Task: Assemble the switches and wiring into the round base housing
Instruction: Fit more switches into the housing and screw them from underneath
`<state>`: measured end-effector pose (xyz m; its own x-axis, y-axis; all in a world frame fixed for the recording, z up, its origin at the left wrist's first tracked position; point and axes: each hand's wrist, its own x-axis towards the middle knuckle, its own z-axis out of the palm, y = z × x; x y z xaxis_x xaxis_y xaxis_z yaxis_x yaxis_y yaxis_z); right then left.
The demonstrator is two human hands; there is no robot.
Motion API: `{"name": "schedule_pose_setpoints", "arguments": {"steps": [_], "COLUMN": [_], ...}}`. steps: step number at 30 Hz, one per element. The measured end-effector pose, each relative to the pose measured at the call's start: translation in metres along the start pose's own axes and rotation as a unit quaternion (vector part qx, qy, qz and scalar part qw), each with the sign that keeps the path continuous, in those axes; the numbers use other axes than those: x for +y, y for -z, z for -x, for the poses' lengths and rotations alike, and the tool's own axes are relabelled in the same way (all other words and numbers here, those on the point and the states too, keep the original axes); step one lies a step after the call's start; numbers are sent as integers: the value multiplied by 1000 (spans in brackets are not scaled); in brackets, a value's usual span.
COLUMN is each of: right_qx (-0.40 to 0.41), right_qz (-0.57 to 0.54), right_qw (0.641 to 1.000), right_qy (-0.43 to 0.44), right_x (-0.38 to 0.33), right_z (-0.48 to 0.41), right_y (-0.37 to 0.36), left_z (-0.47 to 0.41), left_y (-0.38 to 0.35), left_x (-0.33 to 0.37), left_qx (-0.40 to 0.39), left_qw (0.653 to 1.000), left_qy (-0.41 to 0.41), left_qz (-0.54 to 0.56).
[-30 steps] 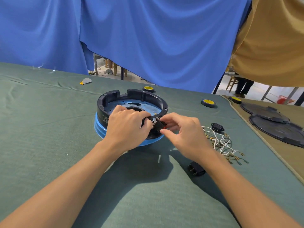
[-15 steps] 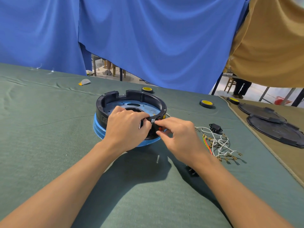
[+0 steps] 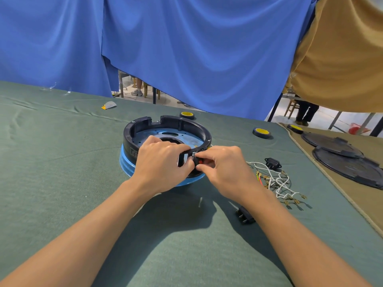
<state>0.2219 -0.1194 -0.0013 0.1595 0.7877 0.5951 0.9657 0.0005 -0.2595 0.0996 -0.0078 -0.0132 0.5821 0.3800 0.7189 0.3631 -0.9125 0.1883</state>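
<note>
- Round base housing (image 3: 180,123): matte black plastic ring wall with notches at the back, set on a glossy blue disc. It sits mid-table on the wrinkled green cloth (image 3: 62,162).
- Switch (image 3: 199,161): small black block with a red rocker, at the outside of the housing's near wall, beside a rectangular cutout.
- Wiring (image 3: 277,181): loose tangle of thin white leads plus one yellow-green and one red, with brass terminals. It lies on the cloth right of the housing.
- Also on the cloth: black socket (image 3: 273,163) touching the wiring, and a spare black switch (image 3: 245,216) near the right forearm.
- Versus 1.0 s ago: the right hand has closed in toward the left, and the switch is now tight against the wall. The coloured leads are no longer covered by the hand. The housing has not moved.
- Left hand (image 3: 163,164): fingers curled over the near rim, gripping the housing wall.
- Right hand (image 3: 226,168): thumb and fingertips pinch the switch, other fingers tucked in.
</note>
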Motion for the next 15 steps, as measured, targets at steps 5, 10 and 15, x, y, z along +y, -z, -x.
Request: {"name": "schedule_pose_setpoints", "arguments": {"steps": [5,10,15], "right_qx": [19,12,31], "right_qz": [-44,-16,-3], "right_qw": [999,999,999], "right_qy": [-20,27,28], "right_x": [0,3,2], "right_z": [0,-2,-1], "right_y": [0,0,-9], "left_z": [1,0,0], "left_y": [1,1,-1], "left_x": [0,-3,-6], "left_qx": [-12,-26,-18], "left_qw": [1000,999,998], "left_qy": [-16,-31,-55], "left_qz": [2,-3,-21]}}
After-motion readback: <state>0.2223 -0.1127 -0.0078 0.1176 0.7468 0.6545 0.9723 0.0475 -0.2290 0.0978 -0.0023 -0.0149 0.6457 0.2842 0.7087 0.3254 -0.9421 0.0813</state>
